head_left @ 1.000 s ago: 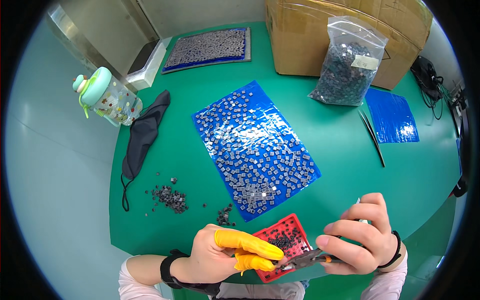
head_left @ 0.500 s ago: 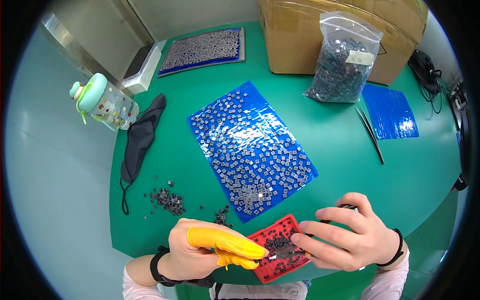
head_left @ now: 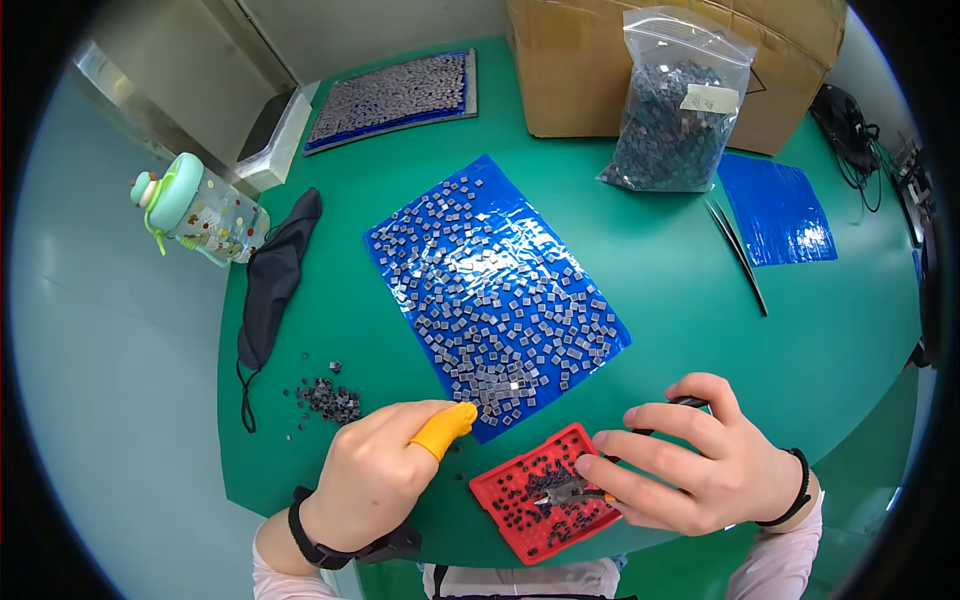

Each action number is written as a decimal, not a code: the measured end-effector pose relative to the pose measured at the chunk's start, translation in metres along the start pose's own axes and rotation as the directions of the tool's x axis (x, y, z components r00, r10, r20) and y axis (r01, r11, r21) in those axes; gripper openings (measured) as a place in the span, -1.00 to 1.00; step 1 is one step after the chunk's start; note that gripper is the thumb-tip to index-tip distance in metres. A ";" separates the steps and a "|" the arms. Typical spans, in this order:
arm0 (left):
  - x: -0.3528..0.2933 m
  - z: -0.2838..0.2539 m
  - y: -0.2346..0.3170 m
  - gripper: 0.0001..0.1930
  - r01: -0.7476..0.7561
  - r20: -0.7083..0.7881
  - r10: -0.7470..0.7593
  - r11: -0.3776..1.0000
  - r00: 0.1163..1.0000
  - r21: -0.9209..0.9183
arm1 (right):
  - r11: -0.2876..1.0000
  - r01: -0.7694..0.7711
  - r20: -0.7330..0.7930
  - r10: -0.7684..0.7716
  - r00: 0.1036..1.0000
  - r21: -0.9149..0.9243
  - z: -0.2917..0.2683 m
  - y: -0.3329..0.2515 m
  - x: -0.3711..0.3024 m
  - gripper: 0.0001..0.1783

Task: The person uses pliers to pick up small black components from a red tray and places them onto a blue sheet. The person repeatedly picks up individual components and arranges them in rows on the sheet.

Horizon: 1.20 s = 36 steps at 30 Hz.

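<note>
My left hand [head_left: 375, 470], with yellow finger cots [head_left: 444, 431] on it, is closed in a pinch at the lower corner of the blue film sheet [head_left: 540, 235]. What its fingertips hold, if anything, cannot be made out. Many small grey square pieces [head_left: 500, 385] are spread over that sheet. My right hand [head_left: 690, 460] is wrapped round small cutting pliers [head_left: 566, 492], their jaws above the red tray [head_left: 497, 489]. Tiny black bits [head_left: 550, 470] lie scattered in the tray. Left of my left hand is a loose heap of dark small pieces [head_left: 333, 400].
Black tweezers [head_left: 738, 258] lie beside a smaller blue film [head_left: 780, 210]. Behind stand a filled zip bag [head_left: 670, 130] and a cardboard box [head_left: 570, 80]. At left are a dark face mask [head_left: 275, 280], a water bottle [head_left: 210, 210] and a board of grey pieces [head_left: 390, 100].
My left hand has moved up and left, away from the pliers' jaws, to the blue sheet's lower corner. My right hand stays over the tray with the pliers.
</note>
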<state>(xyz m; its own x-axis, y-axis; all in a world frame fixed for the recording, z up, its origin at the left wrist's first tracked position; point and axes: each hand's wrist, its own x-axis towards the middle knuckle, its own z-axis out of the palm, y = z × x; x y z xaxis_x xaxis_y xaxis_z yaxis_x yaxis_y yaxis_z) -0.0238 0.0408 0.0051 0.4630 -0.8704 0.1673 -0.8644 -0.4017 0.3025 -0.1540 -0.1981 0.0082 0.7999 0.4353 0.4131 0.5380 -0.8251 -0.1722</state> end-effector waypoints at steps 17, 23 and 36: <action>-0.002 0.009 0.004 -0.81 -0.081 0.102 0.070 0.992 0.992 0.101 | 0.998 0.044 0.030 -0.043 0.999 -0.049 0.000 0.003 -0.002 -0.64; 0.000 0.001 0.008 -0.71 0.011 0.008 -0.012 0.997 1.000 0.082 | 0.999 0.027 -0.003 -0.027 1.000 -0.031 0.001 0.002 -0.002 -0.67; 0.012 0.008 0.002 -0.60 -0.083 -0.039 0.083 0.997 0.996 0.007 | 1.000 0.013 -0.024 -0.013 1.000 -0.014 0.003 0.001 0.000 -0.68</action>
<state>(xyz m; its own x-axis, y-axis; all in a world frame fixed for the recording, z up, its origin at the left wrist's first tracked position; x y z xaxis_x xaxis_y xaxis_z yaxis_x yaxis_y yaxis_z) -0.0216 0.0277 -0.0002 0.3972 -0.8888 0.2286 -0.9010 -0.3302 0.2814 -0.1530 -0.1976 0.0056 0.7861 0.4375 0.4367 0.5445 -0.8245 -0.1542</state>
